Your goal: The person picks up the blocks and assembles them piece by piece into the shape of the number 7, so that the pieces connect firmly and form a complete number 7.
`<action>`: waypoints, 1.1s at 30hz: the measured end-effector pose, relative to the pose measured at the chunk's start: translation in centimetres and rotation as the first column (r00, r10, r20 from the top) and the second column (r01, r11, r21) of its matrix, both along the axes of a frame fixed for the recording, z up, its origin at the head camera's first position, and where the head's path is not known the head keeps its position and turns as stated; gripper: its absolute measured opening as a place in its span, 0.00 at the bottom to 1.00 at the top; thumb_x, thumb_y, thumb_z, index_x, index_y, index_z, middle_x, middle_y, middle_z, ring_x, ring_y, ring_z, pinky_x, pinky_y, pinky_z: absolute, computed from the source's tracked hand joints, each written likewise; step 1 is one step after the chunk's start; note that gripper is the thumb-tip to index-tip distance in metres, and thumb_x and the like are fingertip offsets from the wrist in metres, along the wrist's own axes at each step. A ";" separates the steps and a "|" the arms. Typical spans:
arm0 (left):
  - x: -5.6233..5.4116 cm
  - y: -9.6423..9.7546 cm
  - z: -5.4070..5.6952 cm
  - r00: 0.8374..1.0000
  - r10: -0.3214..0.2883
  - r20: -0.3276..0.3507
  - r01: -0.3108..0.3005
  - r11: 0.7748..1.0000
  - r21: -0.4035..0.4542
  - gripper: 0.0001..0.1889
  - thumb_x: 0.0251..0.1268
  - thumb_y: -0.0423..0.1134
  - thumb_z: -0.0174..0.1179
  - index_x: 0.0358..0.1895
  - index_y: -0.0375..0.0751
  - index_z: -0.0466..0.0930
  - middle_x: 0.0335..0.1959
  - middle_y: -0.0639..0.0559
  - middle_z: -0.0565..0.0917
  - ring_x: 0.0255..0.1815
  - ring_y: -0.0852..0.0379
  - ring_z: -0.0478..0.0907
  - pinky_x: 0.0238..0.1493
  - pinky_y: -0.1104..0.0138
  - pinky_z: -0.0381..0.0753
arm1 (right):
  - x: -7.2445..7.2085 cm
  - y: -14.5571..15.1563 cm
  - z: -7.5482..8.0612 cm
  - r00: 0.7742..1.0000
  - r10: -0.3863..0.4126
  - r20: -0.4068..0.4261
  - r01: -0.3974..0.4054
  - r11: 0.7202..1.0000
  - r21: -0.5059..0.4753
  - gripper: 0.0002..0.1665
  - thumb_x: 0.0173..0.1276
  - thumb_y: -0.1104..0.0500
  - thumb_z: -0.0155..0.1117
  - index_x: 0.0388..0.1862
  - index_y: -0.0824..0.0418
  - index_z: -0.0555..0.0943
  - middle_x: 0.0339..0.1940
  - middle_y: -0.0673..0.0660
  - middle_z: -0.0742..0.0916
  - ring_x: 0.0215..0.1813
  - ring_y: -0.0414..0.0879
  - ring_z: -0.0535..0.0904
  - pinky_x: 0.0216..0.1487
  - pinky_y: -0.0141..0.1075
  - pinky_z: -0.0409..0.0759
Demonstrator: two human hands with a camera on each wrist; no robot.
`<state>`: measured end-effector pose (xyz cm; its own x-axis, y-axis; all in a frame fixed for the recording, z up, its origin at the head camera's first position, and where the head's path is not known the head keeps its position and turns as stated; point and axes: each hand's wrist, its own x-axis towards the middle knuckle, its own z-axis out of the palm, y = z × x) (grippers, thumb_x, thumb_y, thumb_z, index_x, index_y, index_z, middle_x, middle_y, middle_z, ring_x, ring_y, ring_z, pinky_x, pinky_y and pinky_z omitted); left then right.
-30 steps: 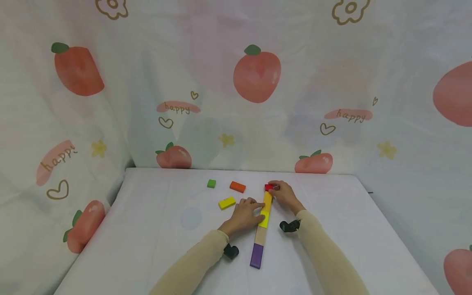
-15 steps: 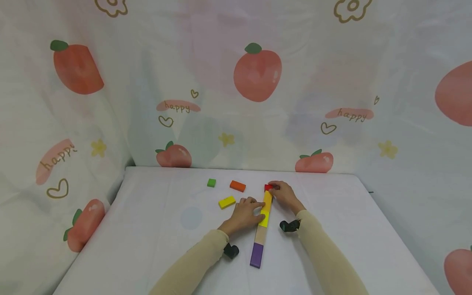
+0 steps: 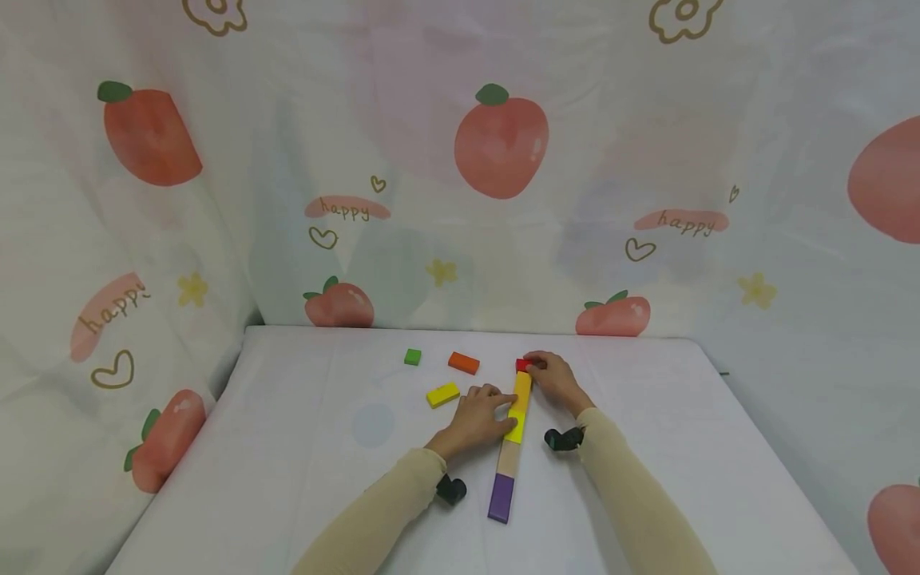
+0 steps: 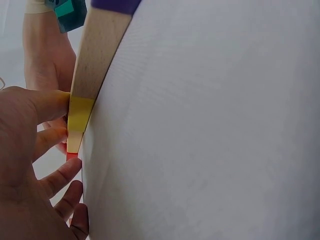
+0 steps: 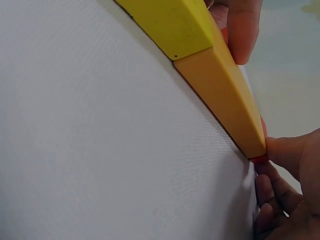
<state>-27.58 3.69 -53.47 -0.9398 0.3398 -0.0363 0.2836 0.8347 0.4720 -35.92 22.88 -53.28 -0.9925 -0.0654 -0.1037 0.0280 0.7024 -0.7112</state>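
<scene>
A straight row of wooden blocks runs away from the person in the head view: purple, plain wood, yellow, light orange and a red block at the far end. My left hand lies along the row's left side, its thumb on the yellow block and index finger on the light orange one. From the right, my right hand pinches the red block, partly hiding it. In the right wrist view the red block sits right at the end of the light orange block.
Left of the row lie a loose yellow block, an orange block and a small green block. A white cloth covers the table. Behind it hangs a printed curtain.
</scene>
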 end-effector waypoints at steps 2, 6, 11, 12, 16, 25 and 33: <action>0.0 0.0 0.1 1.000 0.003 0.004 -0.003 1.000 0.001 0.26 0.65 0.55 0.61 0.67 0.66 0.73 0.62 0.53 0.75 0.61 0.52 0.67 0.63 0.56 0.70 | 0.0 0.0 0.0 1.000 0.000 0.002 0.000 1.000 0.002 0.22 0.76 0.58 0.54 0.66 0.60 0.74 0.63 0.65 0.78 0.60 0.58 0.73 0.69 0.54 0.70; 0.1 0.0 0.0 1.000 0.000 0.009 0.000 1.000 0.006 0.26 0.65 0.55 0.61 0.67 0.66 0.73 0.62 0.53 0.75 0.61 0.52 0.67 0.63 0.56 0.70 | 0.2 0.0 0.1 1.000 0.004 -0.002 -0.004 1.000 0.007 0.21 0.76 0.59 0.54 0.66 0.61 0.74 0.63 0.65 0.78 0.61 0.59 0.73 0.69 0.54 0.70; 0.1 0.1 -0.2 1.000 -0.003 0.009 0.003 1.000 0.012 0.26 0.66 0.54 0.61 0.67 0.66 0.73 0.61 0.53 0.75 0.61 0.52 0.67 0.63 0.56 0.69 | 0.3 0.2 0.0 1.000 0.003 0.004 -0.003 1.000 -0.002 0.22 0.76 0.59 0.53 0.67 0.60 0.73 0.64 0.65 0.78 0.62 0.59 0.73 0.70 0.55 0.69; 0.1 0.1 -0.2 1.000 -0.004 0.008 0.004 1.000 0.012 0.26 0.66 0.54 0.61 0.67 0.66 0.73 0.61 0.53 0.75 0.60 0.52 0.67 0.63 0.56 0.69 | 0.3 0.3 0.0 1.000 0.000 0.009 0.001 1.000 -0.009 0.22 0.77 0.58 0.52 0.67 0.59 0.73 0.64 0.65 0.78 0.63 0.59 0.72 0.70 0.55 0.69; 0.1 0.1 -0.2 1.000 -0.008 0.000 0.008 1.000 0.003 0.25 0.66 0.54 0.60 0.67 0.66 0.73 0.62 0.53 0.75 0.61 0.52 0.67 0.63 0.56 0.69 | 0.3 0.9 -0.3 0.999 -0.025 0.045 0.028 0.998 -0.057 0.23 0.78 0.55 0.50 0.69 0.56 0.71 0.67 0.62 0.76 0.66 0.59 0.71 0.71 0.54 0.67; 0.3 0.0 0.1 1.000 -0.015 -0.007 0.015 1.000 0.009 0.25 0.66 0.54 0.61 0.67 0.64 0.73 0.62 0.52 0.75 0.60 0.51 0.67 0.62 0.55 0.69 | 0.8 1.5 -0.4 1.000 0.014 0.002 -0.014 0.998 -0.068 0.24 0.75 0.55 0.54 0.68 0.56 0.72 0.66 0.62 0.77 0.65 0.58 0.72 0.70 0.55 0.69; 0.4 -0.1 0.3 1.000 -0.017 -0.001 0.017 1.000 -0.003 0.25 0.67 0.54 0.60 0.68 0.64 0.72 0.62 0.53 0.74 0.60 0.52 0.67 0.62 0.56 0.69 | 1.7 1.2 0.1 1.000 0.027 -0.004 -0.027 0.999 -0.039 0.28 0.69 0.51 0.62 0.67 0.54 0.73 0.69 0.63 0.74 0.67 0.62 0.69 0.69 0.59 0.68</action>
<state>-27.21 3.62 -53.15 -0.9338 0.3559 -0.0359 0.2987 0.8310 0.4693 -34.20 24.06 -53.22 -0.9907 -0.0962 -0.0967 0.0065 0.6747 -0.7381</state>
